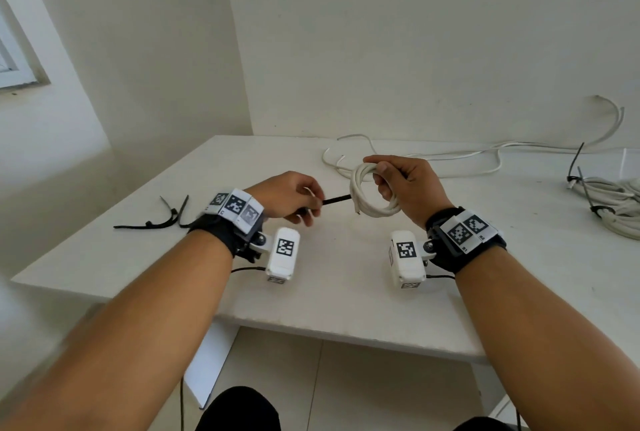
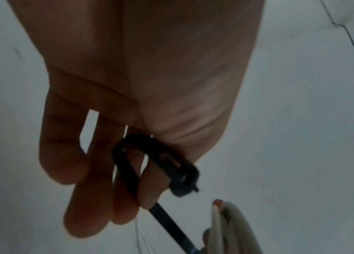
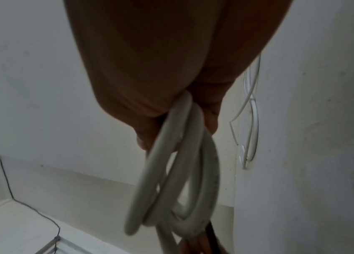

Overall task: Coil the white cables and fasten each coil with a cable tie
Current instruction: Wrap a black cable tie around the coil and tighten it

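My right hand (image 1: 398,181) grips a small coil of white cable (image 1: 369,204) above the white table (image 1: 311,292); the coil's loops (image 3: 178,180) hang below the fingers in the right wrist view. My left hand (image 1: 304,202) pinches a black cable tie (image 1: 337,199) whose strap points right and touches the coil's left side. In the left wrist view the tie (image 2: 163,171) bends back in a loop through the fingers, its head near the thumb, and its strap runs to the coil (image 2: 230,228). Whether the tie passes through the coil I cannot tell.
Several spare black ties (image 1: 162,217) lie at the table's left. A loose white cable (image 1: 450,157) trails along the back of the table and up the wall. Tied white coils (image 1: 616,202) rest at the right edge.
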`<state>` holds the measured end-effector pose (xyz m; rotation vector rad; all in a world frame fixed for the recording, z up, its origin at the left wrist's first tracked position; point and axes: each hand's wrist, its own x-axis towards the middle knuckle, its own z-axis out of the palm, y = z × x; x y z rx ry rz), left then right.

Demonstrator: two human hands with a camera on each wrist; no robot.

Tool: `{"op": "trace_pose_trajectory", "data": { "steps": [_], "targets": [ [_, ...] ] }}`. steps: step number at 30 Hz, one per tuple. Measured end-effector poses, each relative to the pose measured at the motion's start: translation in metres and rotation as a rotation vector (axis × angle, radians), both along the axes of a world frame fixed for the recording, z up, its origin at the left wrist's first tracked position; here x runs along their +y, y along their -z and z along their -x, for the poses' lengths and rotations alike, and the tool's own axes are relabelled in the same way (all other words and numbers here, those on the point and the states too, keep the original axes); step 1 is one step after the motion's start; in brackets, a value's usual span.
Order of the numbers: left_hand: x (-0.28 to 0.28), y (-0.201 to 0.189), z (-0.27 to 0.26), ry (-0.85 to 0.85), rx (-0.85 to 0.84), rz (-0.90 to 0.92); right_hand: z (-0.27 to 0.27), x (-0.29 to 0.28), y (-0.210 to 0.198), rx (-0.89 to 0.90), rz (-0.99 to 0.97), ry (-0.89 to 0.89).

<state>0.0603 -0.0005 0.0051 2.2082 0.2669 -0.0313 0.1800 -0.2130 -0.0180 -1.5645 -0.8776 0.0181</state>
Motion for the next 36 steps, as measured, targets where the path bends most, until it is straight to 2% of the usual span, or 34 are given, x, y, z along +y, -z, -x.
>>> {"op": "trace_pose_trajectory", "data": {
  "steps": [6, 15, 20, 25, 27, 30, 33, 36],
  "targets": [
    [-0.031, -0.008, -0.04, 0.116, -0.038, 0.416, -0.007, -0.004, 0.0, 0.062, -0.043, 0.015],
    [-0.04, -0.003, -0.058, 0.15, -0.085, 0.927, -0.014, -0.005, 0.0, 0.176, -0.176, -0.047],
    [-0.054, 0.0, -0.067, 0.1, -0.165, 1.047, -0.016, -0.006, -0.001, 0.167, -0.209, 0.046],
    [-0.053, 0.011, -0.069, 0.12, -0.177, 1.27, -0.021, -0.009, 0.0, 0.129, -0.205, 0.165],
    [-0.056, 0.015, -0.066, 0.175, -0.211, 1.28, -0.021, -0.008, 0.0, 0.099, -0.192, 0.218],
    [-0.066, 0.017, -0.066, 0.213, -0.296, 1.19, -0.021, -0.007, -0.001, 0.05, -0.162, 0.329],
    [-0.083, 0.017, -0.071, 0.13, -0.337, 1.153, -0.022, -0.003, 0.005, -0.078, -0.037, 0.399],
    [-0.089, 0.02, -0.079, -0.007, -0.363, 1.107, -0.021, 0.0, 0.008, -0.102, 0.028, 0.397]
  ]
}}
